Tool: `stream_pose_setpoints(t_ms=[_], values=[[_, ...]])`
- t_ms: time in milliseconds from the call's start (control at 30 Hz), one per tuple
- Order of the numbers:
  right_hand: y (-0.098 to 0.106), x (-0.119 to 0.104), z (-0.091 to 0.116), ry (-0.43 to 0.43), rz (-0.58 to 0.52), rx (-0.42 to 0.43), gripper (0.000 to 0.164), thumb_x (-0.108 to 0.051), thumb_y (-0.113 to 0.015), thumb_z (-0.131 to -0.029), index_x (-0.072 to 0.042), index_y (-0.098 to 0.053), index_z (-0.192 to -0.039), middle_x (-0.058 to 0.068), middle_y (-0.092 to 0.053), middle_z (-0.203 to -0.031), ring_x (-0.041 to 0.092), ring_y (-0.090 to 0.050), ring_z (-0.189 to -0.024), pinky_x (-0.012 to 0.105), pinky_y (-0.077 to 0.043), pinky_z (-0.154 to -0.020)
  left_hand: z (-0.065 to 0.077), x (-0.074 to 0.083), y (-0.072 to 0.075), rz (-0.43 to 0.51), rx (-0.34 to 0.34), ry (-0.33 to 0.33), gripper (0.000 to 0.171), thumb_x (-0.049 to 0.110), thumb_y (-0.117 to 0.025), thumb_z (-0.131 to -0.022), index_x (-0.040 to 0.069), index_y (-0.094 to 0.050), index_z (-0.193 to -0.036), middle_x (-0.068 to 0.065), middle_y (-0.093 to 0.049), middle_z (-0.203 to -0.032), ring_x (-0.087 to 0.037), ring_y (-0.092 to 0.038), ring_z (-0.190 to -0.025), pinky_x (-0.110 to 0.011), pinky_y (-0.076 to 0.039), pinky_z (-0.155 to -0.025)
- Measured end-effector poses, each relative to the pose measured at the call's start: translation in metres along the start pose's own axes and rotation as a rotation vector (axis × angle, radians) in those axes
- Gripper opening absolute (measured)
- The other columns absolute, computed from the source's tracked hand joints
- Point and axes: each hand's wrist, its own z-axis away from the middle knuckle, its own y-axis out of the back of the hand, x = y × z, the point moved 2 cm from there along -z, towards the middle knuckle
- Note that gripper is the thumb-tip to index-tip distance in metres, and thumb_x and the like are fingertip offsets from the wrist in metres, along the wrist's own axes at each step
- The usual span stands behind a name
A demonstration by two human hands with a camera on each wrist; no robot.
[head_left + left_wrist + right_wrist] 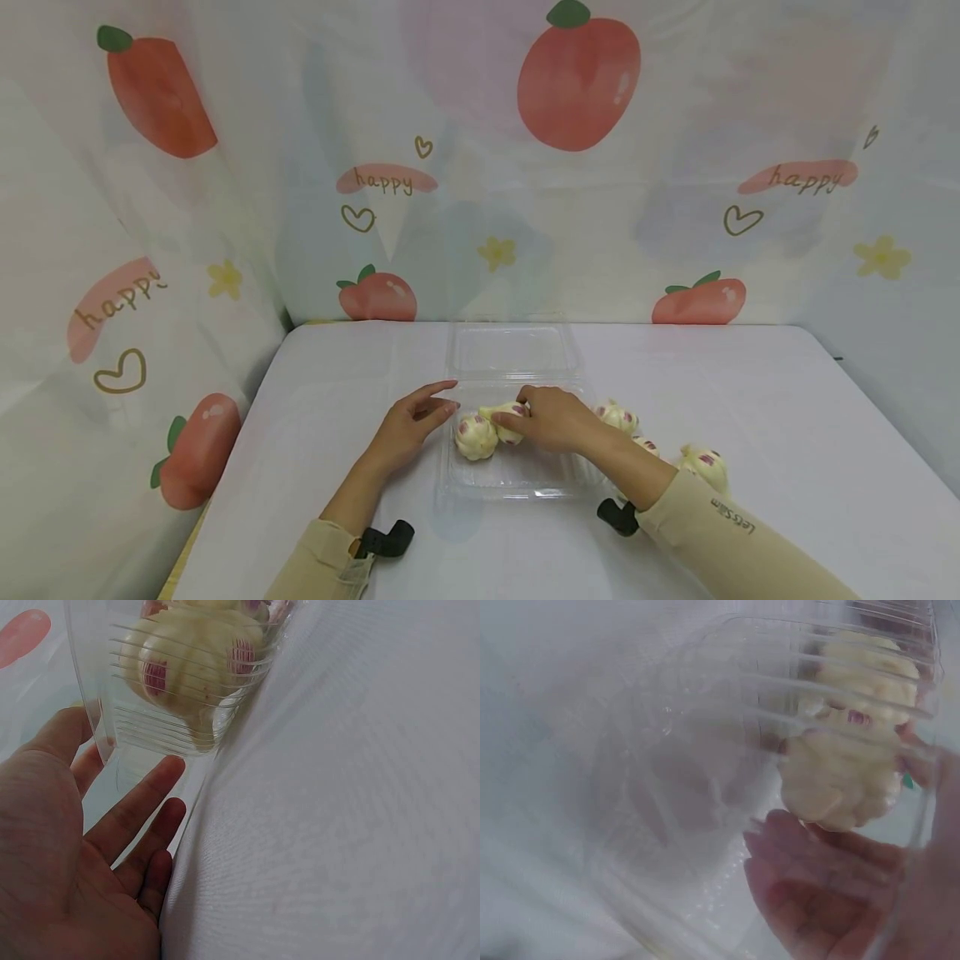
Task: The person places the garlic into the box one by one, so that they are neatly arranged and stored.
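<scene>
A clear plastic clamshell box (525, 492) stands on the table with its lid (513, 350) folded back. Inside, at the left, sits a garlic bulb (476, 438) with purple patches, also visible through the ribbed wall in the left wrist view. Beside it my right hand (561, 417) grips a second garlic bulb (513, 427) between thumb and fingers. Through the clear plastic, the right wrist view shows this garlic close against the first one. My left hand (403, 427) is at the box's left side, fingers extended and holding nothing, fingertips right at the wall.
To the right of the box, partly behind the right forearm, lie more garlic bulbs: one near the box (618, 414), another half hidden (647, 446), and one farther right (705, 467). A printed fabric backdrop (600, 242) rises behind the white table (780, 400).
</scene>
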Motion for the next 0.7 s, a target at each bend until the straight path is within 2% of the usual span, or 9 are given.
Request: stream_pose_setpoints(t_ms=[167,500,700], values=[[-0.0003,0.0007,0.0008,-0.010,-0.009,0.005,0.056,-0.061,-0.062,-0.097,-0.009,-0.070,-0.116,0.001,-0.068,-0.086,0.018,-0.062,-0.082,0.041,-0.053,-0.078,0.0004,0.0003,-0.0004,-0.005,0.003,0.003,0.046,0.040,-0.069,-0.100,0.030,-0.062,-0.144,0.003,-0.077,-0.119,-0.017,-0.069,-0.117,-0.051,-0.047,-0.109],[0.0031,0.0026,0.0045,-0.018,-0.021,0.002,0.063,-0.060,-0.060,-0.098,-0.005,-0.067,-0.127,0.005,-0.073,-0.095,0.018,-0.066,-0.086,0.041,-0.054,-0.078,0.0006,0.0015,-0.0012,-0.022,0.007,0.002,0.046,0.040,-0.069,-0.100,0.031,-0.061,-0.145,0.004,-0.076,-0.119,-0.018,-0.069,-0.119,-0.053,-0.047,-0.110],[0.0038,0.0038,0.0055,-0.023,-0.031,0.000,0.063,-0.060,-0.060,-0.098,-0.005,-0.066,-0.128,0.008,-0.075,-0.099,0.018,-0.068,-0.087,0.042,-0.055,-0.080,0.0015,0.0024,-0.0013,-0.014,0.002,0.008,0.046,0.038,-0.067,-0.101,0.029,-0.061,-0.146,0.004,-0.076,-0.120,-0.019,-0.068,-0.120,-0.052,-0.047,-0.110]])
